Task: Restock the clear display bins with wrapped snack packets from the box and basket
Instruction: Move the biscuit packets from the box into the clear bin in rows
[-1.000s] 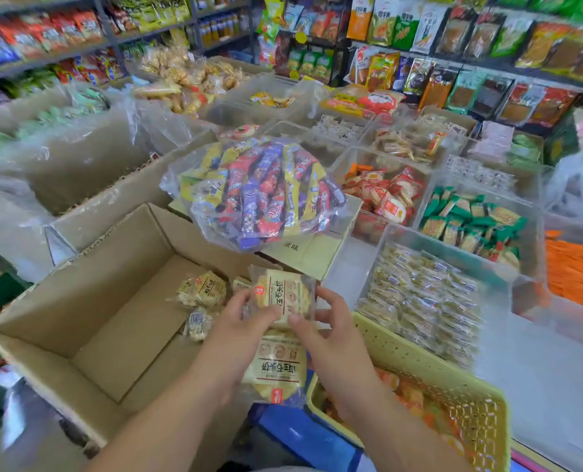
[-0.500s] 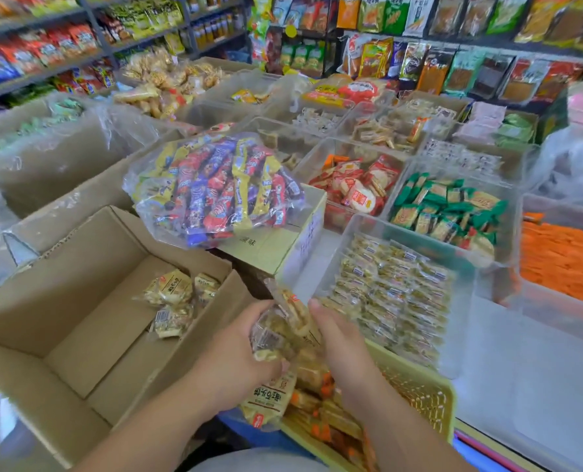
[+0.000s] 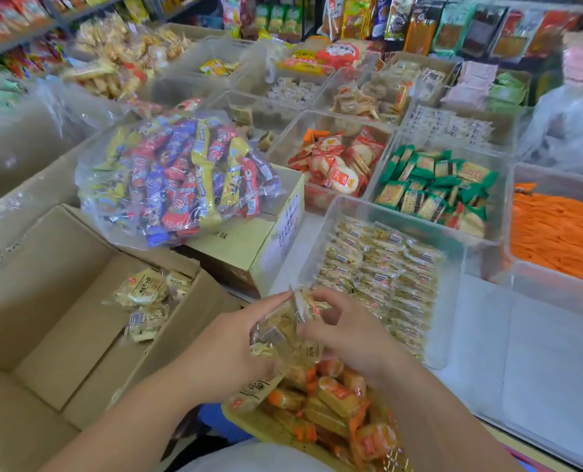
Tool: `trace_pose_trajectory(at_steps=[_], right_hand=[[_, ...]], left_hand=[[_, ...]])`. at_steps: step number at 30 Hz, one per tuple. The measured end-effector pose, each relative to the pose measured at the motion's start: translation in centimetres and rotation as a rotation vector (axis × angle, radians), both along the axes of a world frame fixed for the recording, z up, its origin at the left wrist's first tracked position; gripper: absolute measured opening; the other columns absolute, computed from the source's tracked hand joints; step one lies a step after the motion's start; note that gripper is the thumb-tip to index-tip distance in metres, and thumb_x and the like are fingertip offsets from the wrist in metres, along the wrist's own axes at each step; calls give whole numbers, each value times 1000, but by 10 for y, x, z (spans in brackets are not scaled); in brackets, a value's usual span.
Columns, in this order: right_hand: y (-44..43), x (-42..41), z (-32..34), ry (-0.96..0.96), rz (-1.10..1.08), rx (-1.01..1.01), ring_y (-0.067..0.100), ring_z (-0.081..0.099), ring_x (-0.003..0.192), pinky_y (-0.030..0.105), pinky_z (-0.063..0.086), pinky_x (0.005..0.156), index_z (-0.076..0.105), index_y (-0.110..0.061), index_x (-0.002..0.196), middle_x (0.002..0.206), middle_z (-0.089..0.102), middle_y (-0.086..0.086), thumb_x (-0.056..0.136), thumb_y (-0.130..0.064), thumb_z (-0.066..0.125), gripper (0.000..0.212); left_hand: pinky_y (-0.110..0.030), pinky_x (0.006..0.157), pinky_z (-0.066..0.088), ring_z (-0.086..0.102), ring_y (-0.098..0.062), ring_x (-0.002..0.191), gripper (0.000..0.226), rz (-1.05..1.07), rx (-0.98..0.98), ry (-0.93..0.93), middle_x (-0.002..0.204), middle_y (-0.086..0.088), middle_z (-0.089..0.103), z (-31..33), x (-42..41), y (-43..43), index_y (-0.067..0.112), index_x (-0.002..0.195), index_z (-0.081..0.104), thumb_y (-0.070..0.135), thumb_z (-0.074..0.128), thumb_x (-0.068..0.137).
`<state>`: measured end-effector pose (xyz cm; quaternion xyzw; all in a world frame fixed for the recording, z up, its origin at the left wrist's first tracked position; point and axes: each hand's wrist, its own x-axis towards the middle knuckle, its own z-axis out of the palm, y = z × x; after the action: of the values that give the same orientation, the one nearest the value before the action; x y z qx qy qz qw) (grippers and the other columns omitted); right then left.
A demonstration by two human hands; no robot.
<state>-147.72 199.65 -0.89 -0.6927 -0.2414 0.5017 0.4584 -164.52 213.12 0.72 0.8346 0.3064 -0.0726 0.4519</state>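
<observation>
Two bare hands meet over the near edge of the yellow basket (image 3: 269,429), both closed on one bundle of clear-wrapped snack packets (image 3: 280,330). Left hand (image 3: 229,352) cups the bundle from below and the side, fingers wrapped round it; one packet hangs beneath the palm. Right hand (image 3: 348,330) pinches the top packet between thumb and forefinger, other fingers curled. Bundle sits just short of the clear bin (image 3: 453,253) of matching pale packets, not touching it. Basket holds orange-wrapped packets (image 3: 334,400). Open cardboard box (image 3: 62,301) to the left holds a few pale packets (image 3: 143,291) in its far corner. Bag of mixed bars (image 3: 178,178) rests on a closed carton (image 3: 249,243) behind.
</observation>
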Motion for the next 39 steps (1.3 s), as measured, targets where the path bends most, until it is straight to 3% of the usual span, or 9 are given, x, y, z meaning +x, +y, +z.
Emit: trace_pose_trajectory(at_steps=[4,6,11,18,21,23,26,31,39], right_hand=[[-4,7,-7,-5,-5,-12,20,58,71,43,58,68,66,-59,102,66,64,-20,79,-27,61,40],[-8,10,-7,27,-39,-18,17,72,79,50,63,78,69,-44,111,82,74,-19,89,-19,58,35],[-18,28,-9,53,-184,-43,17,76,87,44,64,74,74,-28,107,97,78,-5,98,-15,51,28],[3,72,-23,-553,-301,-37,4,52,50,25,41,46,64,-41,101,67,62,-8,94,-19,56,24],[26,74,-40,-774,-84,-154,4,56,51,15,32,37,58,-33,130,71,61,-12,98,-20,55,35],[35,68,-52,-811,86,-250,5,58,63,16,39,45,49,-27,146,99,69,-2,99,-15,52,48],[40,52,-64,-826,307,-295,23,61,115,32,52,91,41,-25,154,145,54,6,102,-18,49,52],[44,42,-74,-864,412,-311,27,55,118,41,49,95,43,-22,150,136,60,6,108,-28,39,42],[53,43,-65,-950,600,-421,29,38,143,44,35,115,28,-19,158,158,40,7,107,-49,33,60]], left_hand=[[-31,51,44,38,-9,48,97,64,-95,10,104,2,51,-4,-2,7,80,137,25,31,86,80],[-24,54,48,43,-10,53,96,119,-130,-21,110,11,51,-6,-7,11,78,138,29,32,88,78],[2,60,45,59,26,91,79,425,-293,-228,107,46,63,-12,-16,14,57,134,52,17,90,77],[-42,54,60,78,-34,84,58,900,-747,-422,107,-9,79,-19,-17,18,36,121,69,14,83,69],[-42,52,60,78,-37,81,34,918,-831,-441,103,-20,78,-19,-20,18,19,107,77,14,79,73],[-42,55,62,77,-38,83,30,935,-850,-448,105,-23,77,-20,-23,17,13,107,77,12,76,77],[-45,59,63,77,-40,89,34,973,-928,-459,109,-24,76,-21,-28,16,10,114,74,11,75,80],[-48,65,63,77,-38,94,27,1067,-1125,-526,109,-20,77,-21,-30,11,13,101,81,17,79,74],[-44,69,65,76,-35,102,49,1091,-1092,-547,115,-18,76,-16,-23,9,13,125,71,28,76,79]])
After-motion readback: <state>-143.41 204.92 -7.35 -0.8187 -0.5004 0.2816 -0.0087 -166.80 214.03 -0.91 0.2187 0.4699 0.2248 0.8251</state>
